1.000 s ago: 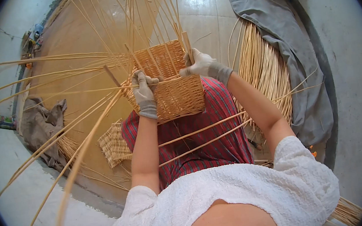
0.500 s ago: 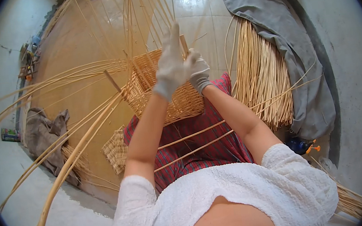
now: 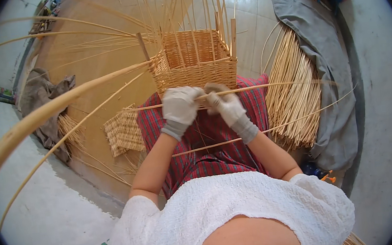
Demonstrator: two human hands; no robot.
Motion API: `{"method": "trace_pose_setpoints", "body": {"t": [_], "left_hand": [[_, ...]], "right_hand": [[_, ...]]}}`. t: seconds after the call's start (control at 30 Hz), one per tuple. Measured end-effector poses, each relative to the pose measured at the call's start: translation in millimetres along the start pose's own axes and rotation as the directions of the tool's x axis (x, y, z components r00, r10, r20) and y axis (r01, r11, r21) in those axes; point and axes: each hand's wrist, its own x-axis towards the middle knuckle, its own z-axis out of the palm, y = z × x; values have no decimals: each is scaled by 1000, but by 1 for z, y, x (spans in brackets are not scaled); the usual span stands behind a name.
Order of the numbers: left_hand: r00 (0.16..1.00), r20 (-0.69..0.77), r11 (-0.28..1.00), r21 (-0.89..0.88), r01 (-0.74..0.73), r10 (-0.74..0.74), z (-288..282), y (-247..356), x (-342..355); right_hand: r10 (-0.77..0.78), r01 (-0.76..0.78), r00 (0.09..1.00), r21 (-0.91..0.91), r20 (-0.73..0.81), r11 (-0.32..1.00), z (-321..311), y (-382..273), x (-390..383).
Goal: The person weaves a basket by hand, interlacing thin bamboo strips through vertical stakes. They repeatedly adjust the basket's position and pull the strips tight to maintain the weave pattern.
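Observation:
A half-woven rectangular wicker basket stands in front of my lap, with upright stakes rising from its rim. Both my hands wear pale gloves with grey cuffs. My left hand is closed around a thin willow rod, held crosswise just below the basket's near wall. Close beside it, my right hand grips the same rod, its fingers partly smeared by motion. A second rod lies across the red striped cloth over my lap.
A large bundle of rods lies to the right, edged by a grey cloth. Long stakes, including a thick one, stretch out leftward. A small woven panel and a crumpled cloth lie on the left.
Both hands have come down from the basket's right corner post to the front of my lap. One of the two rods across the lap is now in them.

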Motion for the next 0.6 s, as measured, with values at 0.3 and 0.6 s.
{"method": "trace_pose_setpoints", "body": {"t": [0.3,0.6], "left_hand": [[898,-84,876,-276,395,-432,56,-59,33],[916,-101,920,28,392,-387,67,-66,30]], "right_hand": [[-325,377,872,80,-367,923,-111,-58,56],[-431,533,825,253,-365,807,-225,-59,33]]}}
